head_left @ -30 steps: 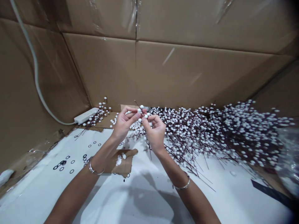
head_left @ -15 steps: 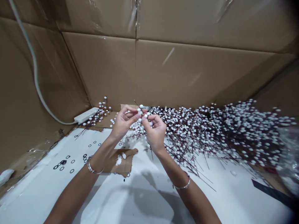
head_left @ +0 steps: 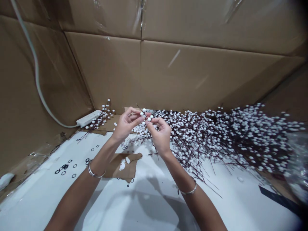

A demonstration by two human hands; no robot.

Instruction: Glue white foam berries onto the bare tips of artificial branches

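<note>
Two hands are at work over the tabletop, the left hand and the right hand both pinching a thin berry stem between thumbs and fingertips. They're holding that stem up at the left end of a huge heap of white-berried branches, with the right hand working just beside it. The heap is sprawling rightward toward a crumpled plastic bag at the right edge, bare stem ends poking nearward. A cardboard wall is closing off the far edge. Off to the left, a smaller berry bunch is lying beside a white power strip, black rings are scattering nearer, and a torn cardboard scrap is sitting just beside the left forearm.
</note>
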